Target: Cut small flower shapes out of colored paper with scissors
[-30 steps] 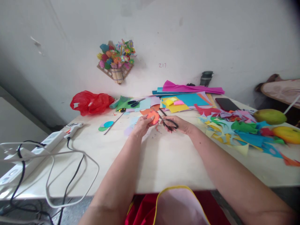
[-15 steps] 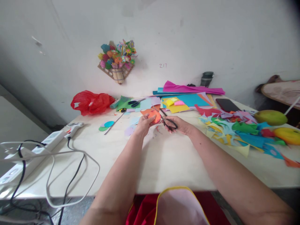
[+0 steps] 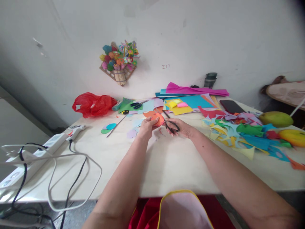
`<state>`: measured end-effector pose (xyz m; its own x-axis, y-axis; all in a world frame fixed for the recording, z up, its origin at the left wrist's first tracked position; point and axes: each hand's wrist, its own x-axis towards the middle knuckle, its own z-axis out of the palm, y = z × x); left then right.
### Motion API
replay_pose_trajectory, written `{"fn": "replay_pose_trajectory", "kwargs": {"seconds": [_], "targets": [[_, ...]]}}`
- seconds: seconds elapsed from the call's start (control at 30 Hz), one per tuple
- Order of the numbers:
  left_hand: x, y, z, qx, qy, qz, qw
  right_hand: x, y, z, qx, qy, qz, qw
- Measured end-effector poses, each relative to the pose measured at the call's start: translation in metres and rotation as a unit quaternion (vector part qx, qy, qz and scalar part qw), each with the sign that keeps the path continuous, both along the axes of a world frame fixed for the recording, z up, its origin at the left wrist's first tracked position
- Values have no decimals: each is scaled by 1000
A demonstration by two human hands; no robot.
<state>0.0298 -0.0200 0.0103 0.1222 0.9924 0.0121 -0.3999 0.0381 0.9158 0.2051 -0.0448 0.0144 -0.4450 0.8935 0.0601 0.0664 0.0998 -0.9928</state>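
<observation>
Over the middle of the table, my left hand (image 3: 148, 126) pinches a rounded piece of orange paper (image 3: 157, 119) between thumb and fingers. My right hand (image 3: 181, 126) is closed round the black handles of a pair of scissors (image 3: 173, 126). The scissors' blades point up and to the left, right beside the orange paper's edge; whether they touch it I cannot tell. Just beyond my hands lies more orange paper (image 3: 148, 113). Pale purple and blue pieces of paper (image 3: 132, 133) rest left of my left hand, with a blue paper circle (image 3: 111, 126) and a green one farther left.
Coloured paper sheets (image 3: 200, 102) are stacked at the back. Many paper scraps (image 3: 250, 130) cover the right side, near a phone (image 3: 230, 106) and a mango-like yellow fruit (image 3: 294, 137). On the left are a red plastic bag (image 3: 92, 105), a second pair of scissors (image 3: 137, 105) and a power strip (image 3: 35, 157) with loose cables.
The orange paper and the scissors have shifted very slightly in my hands. Both hands keep their hold and nearly the same place.
</observation>
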Motion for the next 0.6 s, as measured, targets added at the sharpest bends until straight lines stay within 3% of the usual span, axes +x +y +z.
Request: {"fn": "replay_pose_trajectory", "kwargs": {"seconds": [0.6], "targets": [[4, 0, 1, 10, -24, 53, 998, -2, 2, -4, -11, 15, -3, 1000]]}}
